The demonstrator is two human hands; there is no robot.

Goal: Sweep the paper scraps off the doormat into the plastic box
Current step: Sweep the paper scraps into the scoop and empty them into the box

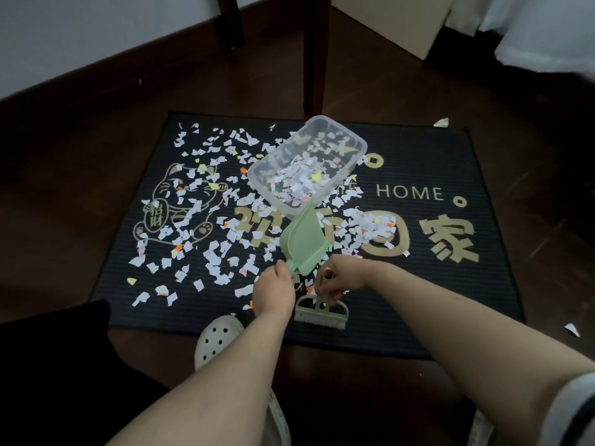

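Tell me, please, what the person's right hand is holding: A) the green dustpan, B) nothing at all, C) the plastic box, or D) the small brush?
D: the right hand grips the handle of the small brush, whose bristles rest on the doormat, while the left hand holds the green dustpan.

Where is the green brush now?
In the head view the brush stands bristles down at the near edge of the doormat, its handle held by the right hand, just right of the left hand gripping the dustpan.
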